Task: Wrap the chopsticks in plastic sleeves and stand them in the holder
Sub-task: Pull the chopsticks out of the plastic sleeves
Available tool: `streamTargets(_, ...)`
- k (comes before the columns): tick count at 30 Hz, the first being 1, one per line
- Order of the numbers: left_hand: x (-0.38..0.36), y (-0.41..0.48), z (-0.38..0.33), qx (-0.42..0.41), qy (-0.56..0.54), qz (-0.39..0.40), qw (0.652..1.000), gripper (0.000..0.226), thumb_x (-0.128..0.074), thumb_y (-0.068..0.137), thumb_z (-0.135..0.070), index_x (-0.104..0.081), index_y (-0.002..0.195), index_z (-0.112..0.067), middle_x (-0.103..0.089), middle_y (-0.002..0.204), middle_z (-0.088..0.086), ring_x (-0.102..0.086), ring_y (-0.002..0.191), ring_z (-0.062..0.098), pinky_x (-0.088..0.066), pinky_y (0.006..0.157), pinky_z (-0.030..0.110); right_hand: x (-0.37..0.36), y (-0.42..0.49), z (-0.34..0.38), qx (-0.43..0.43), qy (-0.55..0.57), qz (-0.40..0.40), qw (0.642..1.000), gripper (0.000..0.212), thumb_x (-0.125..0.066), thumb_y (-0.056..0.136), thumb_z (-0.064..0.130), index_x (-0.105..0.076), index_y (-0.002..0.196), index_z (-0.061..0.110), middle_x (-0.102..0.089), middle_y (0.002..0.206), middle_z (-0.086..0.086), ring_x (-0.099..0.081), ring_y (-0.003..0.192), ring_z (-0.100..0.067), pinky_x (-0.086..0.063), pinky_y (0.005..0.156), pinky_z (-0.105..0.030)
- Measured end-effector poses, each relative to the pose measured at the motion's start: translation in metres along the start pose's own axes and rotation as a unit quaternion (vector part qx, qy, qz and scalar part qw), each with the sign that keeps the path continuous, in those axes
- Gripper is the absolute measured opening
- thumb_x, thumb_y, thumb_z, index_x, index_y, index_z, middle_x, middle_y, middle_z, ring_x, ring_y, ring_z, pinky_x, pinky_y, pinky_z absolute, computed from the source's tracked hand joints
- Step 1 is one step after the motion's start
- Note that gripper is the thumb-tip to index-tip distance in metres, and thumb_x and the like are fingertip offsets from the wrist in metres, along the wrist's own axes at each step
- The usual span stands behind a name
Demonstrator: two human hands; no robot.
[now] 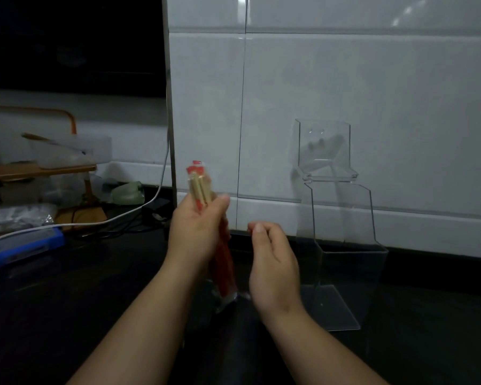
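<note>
My left hand (195, 229) grips a bundle of wooden chopsticks in red and clear plastic sleeves (200, 184), held nearly upright above the dark counter. The pale stick ends show at the top and the red sleeve bottoms hang below my palm. My right hand (271, 262) hovers just to the right of the bundle, fingers curled with thumb and forefinger pinched together, and nothing shows in it. A tall clear acrylic holder (345, 240) with its lid flipped up stands against the white tiled wall, to the right of both hands. Its inside looks bare.
A blue box (22, 245) and a silvery bag (14, 215) lie at the left with a white cable (117, 218) running across the counter. Behind them stands a wooden rack (39, 170) carrying a plastic tub. The dark counter (95, 287) spreads below my arms.
</note>
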State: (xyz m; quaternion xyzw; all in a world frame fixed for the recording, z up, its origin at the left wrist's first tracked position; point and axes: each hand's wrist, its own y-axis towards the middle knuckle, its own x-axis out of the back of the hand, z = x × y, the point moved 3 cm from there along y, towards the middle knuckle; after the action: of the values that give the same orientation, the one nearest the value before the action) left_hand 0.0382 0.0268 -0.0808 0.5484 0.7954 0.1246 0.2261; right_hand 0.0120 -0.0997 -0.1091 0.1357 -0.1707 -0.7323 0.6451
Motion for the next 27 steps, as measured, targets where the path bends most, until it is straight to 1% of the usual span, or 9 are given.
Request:
streamTargets(4,-0.006,-0.011,0.0,-0.003,0.098,0.084,0.992,0.023,-0.081,0.074,-0.03,-0.061,0.083,-0.022,-0.063,0.07,-0.005,-0.059,0.066,0.012,-0.049,0.066,0.033,0.006,0.0,0.018,0.056,0.062,0.002,0.996,0.018,-0.047,0.102,0.024,-0.063,0.096,0.027,-0.066,0.09,0.015,-0.06,0.085,0.007,-0.043,0.07,-0.006)
streamTargets(7,-0.011,-0.016,-0.002,0.01,0.09,0.114,0.989,0.029,-0.084,0.076,-0.02,-0.062,0.094,-0.027,-0.066,0.079,-0.002,-0.064,0.072,0.01,-0.051,0.065,0.024,0.012,0.001,0.029,0.076,0.073,0.013,0.994,0.017,-0.048,0.102,0.023,-0.063,0.107,0.025,-0.065,0.098,0.014,-0.06,0.091,0.01,-0.045,0.071,-0.005)
streamTargets(9,-0.013,-0.017,-0.001,0.02,0.073,0.132,0.988,0.032,-0.085,0.071,-0.026,-0.064,0.094,-0.03,-0.07,0.083,0.001,-0.068,0.079,0.017,-0.054,0.07,0.03,0.015,0.005,0.03,0.086,0.053,0.012,0.995,0.02,-0.05,0.101,0.025,-0.062,0.116,0.027,-0.064,0.108,0.015,-0.059,0.097,0.011,-0.046,0.074,-0.006)
streamTargets(12,-0.013,-0.019,-0.001,0.034,0.065,0.165,0.983,0.033,-0.084,0.069,-0.028,-0.067,0.097,-0.031,-0.074,0.09,0.007,-0.072,0.088,0.027,-0.058,0.078,0.041,0.016,0.01,0.028,0.093,0.038,0.019,0.995,0.025,-0.053,0.095,0.037,-0.061,0.119,0.036,-0.064,0.118,0.015,-0.059,0.11,0.003,-0.05,0.091,-0.023)
streamTargets(15,-0.015,-0.021,-0.002,0.03,0.075,0.206,0.975,0.045,-0.08,0.076,-0.007,-0.064,0.11,-0.032,-0.075,0.089,-0.003,-0.073,0.085,0.012,-0.055,0.071,0.027,0.016,0.011,0.029,0.097,0.001,0.024,0.995,0.028,-0.058,0.091,0.039,-0.06,0.118,0.039,-0.062,0.119,0.017,-0.055,0.115,0.001,-0.051,0.098,-0.037)
streamTargets(18,-0.017,-0.022,0.0,0.041,0.1,0.235,0.966,0.047,-0.075,0.078,0.001,-0.064,0.113,-0.028,-0.076,0.091,-0.006,-0.073,0.087,0.008,-0.053,0.071,0.021,0.019,0.013,0.03,0.108,-0.021,0.003,0.994,0.024,-0.067,0.089,0.032,-0.063,0.112,0.038,-0.065,0.108,0.015,-0.061,0.105,-0.006,-0.055,0.089,-0.039)
streamTargets(22,-0.016,-0.019,0.003,0.044,0.133,0.271,0.952,0.038,-0.08,0.079,-0.005,-0.069,0.111,-0.022,-0.077,0.097,-0.002,-0.073,0.094,0.013,-0.056,0.085,0.032,0.023,0.017,0.03,0.1,0.0,-0.02,0.995,0.019,-0.074,0.086,0.018,-0.065,0.093,0.034,-0.067,0.084,0.007,-0.061,0.07,-0.007,-0.057,0.068,-0.03)
streamTargets(25,-0.007,-0.014,0.007,0.088,0.086,0.296,0.947,0.042,-0.08,0.077,-0.012,-0.068,0.117,-0.016,-0.075,0.107,0.007,-0.071,0.104,0.023,-0.053,0.096,0.046,0.025,0.015,0.031,0.111,-0.003,-0.027,0.994,0.012,-0.07,0.089,0.017,-0.066,0.092,0.028,-0.068,0.08,0.005,-0.062,0.068,-0.011,-0.057,0.064,-0.026)
streamTargets(27,-0.002,-0.013,0.012,0.126,0.013,0.319,0.939,0.043,-0.072,0.077,-0.011,-0.067,0.119,-0.011,-0.071,0.116,0.018,-0.067,0.111,0.034,-0.05,0.099,0.049,0.024,0.014,0.03,0.107,-0.001,-0.026,0.994,0.01,-0.067,0.092,0.018,-0.066,0.096,0.027,-0.068,0.081,0.006,-0.064,0.071,-0.008,-0.054,0.063,-0.021)
